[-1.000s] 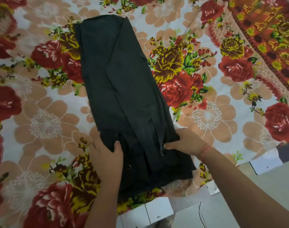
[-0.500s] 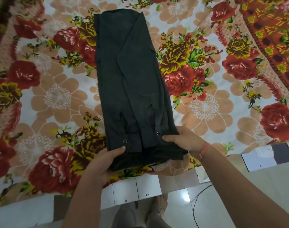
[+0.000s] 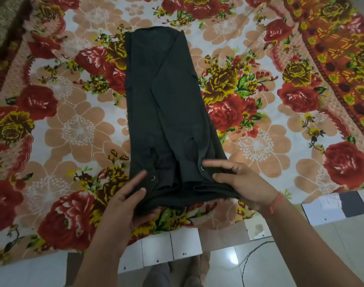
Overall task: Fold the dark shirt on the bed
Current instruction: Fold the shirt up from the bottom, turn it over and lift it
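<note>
Both hands are on the near end of the dark shirt (image 3: 164, 104). The left hand (image 3: 123, 204) pinches the near-left corner, thumb on top and fingers tucked underneath, and the right hand (image 3: 245, 183) grips the near-right corner much the same way, though its top fingers are a bit blurry. The shirt's lying on the bed (image 3: 73, 129), already narrowed into a long strip running straight away from the person, with the sides folded in so one flap overlaps the middle. Its near end sits right at the bed's edge, with tiled floor (image 3: 301, 255) below. Two little metal snaps (image 3: 152, 178) show just by the fingertips. Holding both corners at once makes sense to me: soft cloth sags and skews if you lift one side only, so a grip at each corner should hold that edge straight. My guess is the next step is carrying the near edge up towards the far end to halve the strip. Main risk is the tucked-in layers sliding apart on the way, so it's worth pinching through all of them.
</note>
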